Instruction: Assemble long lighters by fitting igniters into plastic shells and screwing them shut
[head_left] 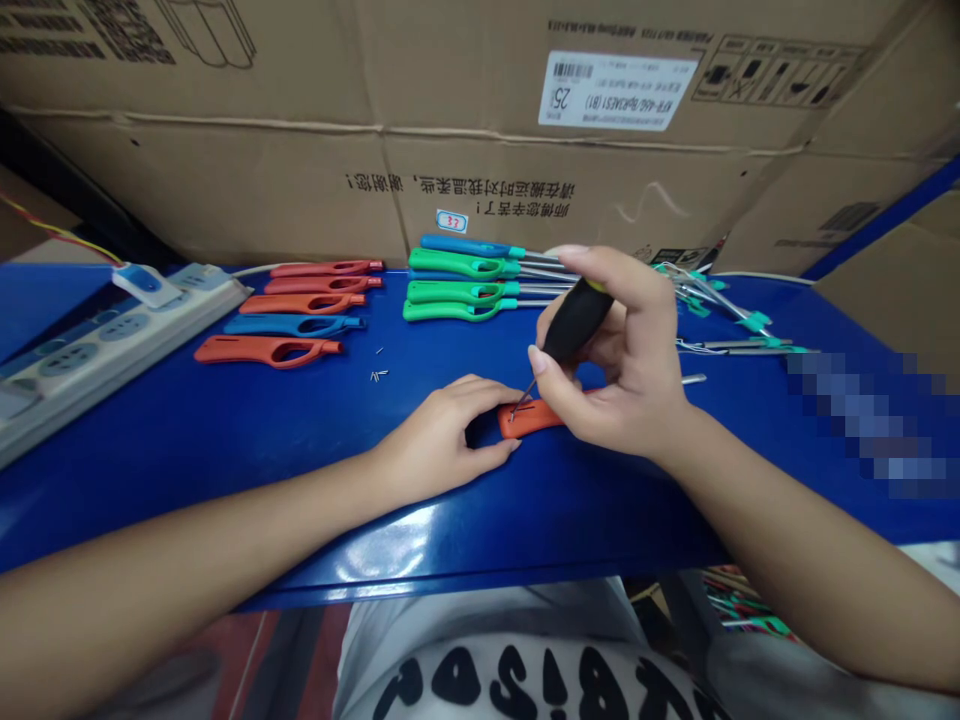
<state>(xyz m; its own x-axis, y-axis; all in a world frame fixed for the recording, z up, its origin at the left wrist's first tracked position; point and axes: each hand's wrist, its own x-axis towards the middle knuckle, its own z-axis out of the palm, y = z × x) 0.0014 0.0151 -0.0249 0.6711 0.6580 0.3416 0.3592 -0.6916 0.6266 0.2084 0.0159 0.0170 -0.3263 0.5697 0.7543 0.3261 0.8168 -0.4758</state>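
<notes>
An orange gas lighter [529, 421] lies flat on the blue table in front of me, partly hidden behind my right hand. My left hand [456, 425] grips its near-left end between thumb and fingers. A black-handled screwdriver [576, 322] is in my right hand [630, 350], tilted, with its thin tip at a small hole close to the lighter's left end. A few small screws [379, 376] lie on the table beyond my left hand.
Several handle shells [270, 350] in red, orange and blue lie at left. Assembled green and blue lighters [454, 296] are stacked behind. Metal tubes [739, 310] with green parts lie at right. A power strip [97, 350] and large cardboard box [465, 150] border the table.
</notes>
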